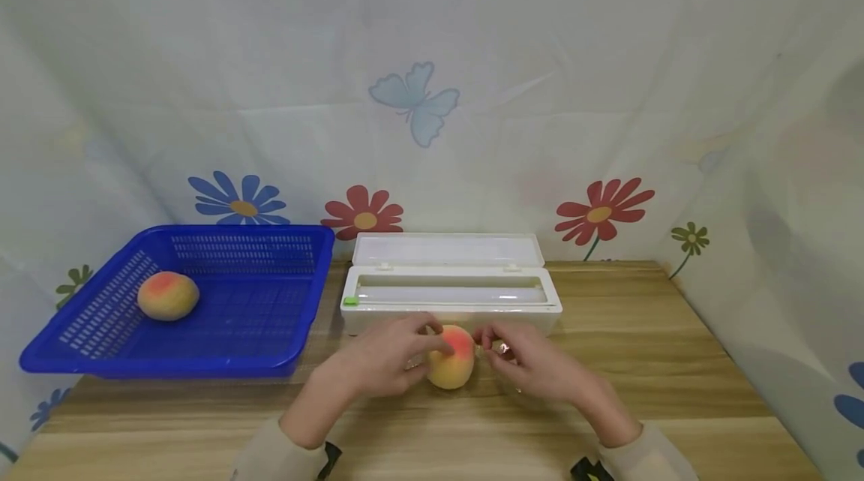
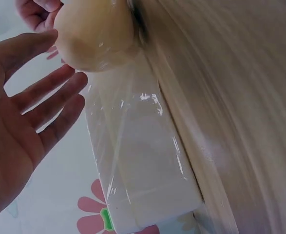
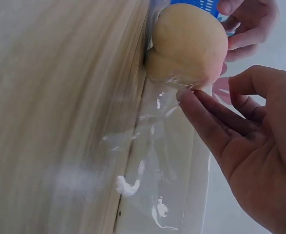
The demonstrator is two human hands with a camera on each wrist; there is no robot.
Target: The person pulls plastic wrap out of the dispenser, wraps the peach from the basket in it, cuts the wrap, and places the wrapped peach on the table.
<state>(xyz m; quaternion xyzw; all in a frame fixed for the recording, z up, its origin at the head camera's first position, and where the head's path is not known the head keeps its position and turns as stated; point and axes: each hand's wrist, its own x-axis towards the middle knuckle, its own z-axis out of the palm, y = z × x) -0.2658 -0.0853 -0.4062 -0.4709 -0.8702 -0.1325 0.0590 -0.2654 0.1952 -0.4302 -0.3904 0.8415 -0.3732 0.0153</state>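
A yellow peach with a red blush sits on the table before a white cling film dispenser. Clear cling film stretches from it and lies against its side. On its left, my left hand has fingers spread and fairly straight, thumb and fingertips right at the fruit. On the other side, my right hand pinches the film between thumb and fingers, close to the peach's lower side in the right wrist view.
A blue plastic basket stands at the left with a second peach in it. The dispenser's lid is raised at the back, showing a film roll inside. Behind the wooden table hangs a flower-printed curtain.
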